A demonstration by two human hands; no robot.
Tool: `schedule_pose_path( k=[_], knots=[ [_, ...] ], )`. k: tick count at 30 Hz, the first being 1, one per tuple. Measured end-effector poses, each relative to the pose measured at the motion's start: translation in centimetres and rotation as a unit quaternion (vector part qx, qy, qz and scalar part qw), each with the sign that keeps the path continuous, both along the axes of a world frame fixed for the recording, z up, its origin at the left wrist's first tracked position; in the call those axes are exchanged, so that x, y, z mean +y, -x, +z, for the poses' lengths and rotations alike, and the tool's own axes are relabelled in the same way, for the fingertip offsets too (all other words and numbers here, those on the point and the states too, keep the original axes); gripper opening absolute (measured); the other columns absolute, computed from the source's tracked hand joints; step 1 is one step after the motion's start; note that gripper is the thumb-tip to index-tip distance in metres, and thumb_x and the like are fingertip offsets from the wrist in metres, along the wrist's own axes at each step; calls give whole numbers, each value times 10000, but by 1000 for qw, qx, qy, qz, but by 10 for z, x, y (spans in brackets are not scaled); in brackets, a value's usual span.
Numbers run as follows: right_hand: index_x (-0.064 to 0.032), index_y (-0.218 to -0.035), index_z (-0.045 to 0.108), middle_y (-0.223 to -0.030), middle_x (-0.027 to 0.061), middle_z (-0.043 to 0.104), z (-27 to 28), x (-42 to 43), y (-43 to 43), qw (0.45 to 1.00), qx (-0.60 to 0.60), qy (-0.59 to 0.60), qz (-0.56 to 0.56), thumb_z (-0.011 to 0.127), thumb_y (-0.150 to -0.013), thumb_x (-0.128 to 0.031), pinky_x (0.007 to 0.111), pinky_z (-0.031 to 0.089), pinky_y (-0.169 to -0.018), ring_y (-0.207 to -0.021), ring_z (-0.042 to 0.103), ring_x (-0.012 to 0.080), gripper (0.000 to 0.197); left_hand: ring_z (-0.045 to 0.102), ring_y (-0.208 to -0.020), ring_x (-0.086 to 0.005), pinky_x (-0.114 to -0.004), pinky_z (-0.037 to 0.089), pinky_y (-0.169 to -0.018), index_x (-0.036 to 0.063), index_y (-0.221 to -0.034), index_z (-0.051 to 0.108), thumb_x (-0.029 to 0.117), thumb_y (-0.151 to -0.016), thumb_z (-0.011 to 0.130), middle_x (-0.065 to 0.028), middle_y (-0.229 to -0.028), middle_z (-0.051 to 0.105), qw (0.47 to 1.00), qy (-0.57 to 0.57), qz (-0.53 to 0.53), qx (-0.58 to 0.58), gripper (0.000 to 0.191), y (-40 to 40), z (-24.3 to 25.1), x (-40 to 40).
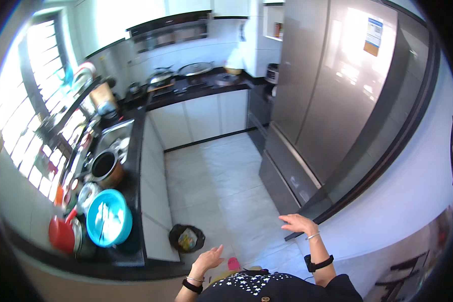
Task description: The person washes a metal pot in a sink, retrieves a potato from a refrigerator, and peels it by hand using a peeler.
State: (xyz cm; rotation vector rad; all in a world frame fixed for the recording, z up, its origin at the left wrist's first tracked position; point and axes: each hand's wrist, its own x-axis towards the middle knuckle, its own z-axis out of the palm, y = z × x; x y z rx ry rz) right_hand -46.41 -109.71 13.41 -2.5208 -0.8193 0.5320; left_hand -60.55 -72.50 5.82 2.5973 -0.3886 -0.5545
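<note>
Both hands are raised in front of my body, above the tiled floor (211, 181). My left hand (208, 259) holds nothing; its fingers point forward, apart from the thumb. The nearest thing to it is a black-bagged trash bin (187, 238) with rubbish inside, on the floor by the end of the counter. My right hand (299, 223) is empty too, fingers spread a little, near the foot of the door frame (366, 177). Each wrist carries a bangle and a black strap. A pink slipper (233, 264) shows below, between the hands.
On the left, a black counter (134, 211) bears a blue plastic basin (126, 226), a red pan (60, 234), a large pot (115, 175) and a sink (130, 126). A gas stove (181, 88) stands at the back under a range hood (170, 28). A tall refrigerator (309, 83) stands right.
</note>
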Motion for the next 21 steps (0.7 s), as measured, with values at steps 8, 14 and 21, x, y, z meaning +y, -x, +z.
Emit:
schedule_pose_path(
  k=[8,14,21],
  knots=[
    [-29,-1211,471,-1023,122,610,-32,-41,-141,850,185,-373,-323,575,-846,-203,318,494,-762,-878,610,200,418,546,-979,-369,-434,457,-812,51,-1276,343,366,-818,529,-224,-1138,521,992,-22,-124,-15,587,-174,9,-3],
    [16,-953,511,-966,160,589,-127,-91,-296,200,262,-807,-490,471,-896,-166,380,511,-783,-880,591,274,194,547,-958,-369,-436,467,-775,57,-1264,351,323,-812,558,-197,-1099,534,998,-25,-56,-20,564,-291,21,15],
    [-61,-853,547,-836,51,583,-188,-94,-420,-11,176,-788,-590,518,-750,-40,361,504,-746,-842,566,196,109,547,-970,-363,-435,461,-800,71,-1301,322,340,-811,555,-202,-1101,535,998,-64,29,5,605,-396,29,50]
  ],
)
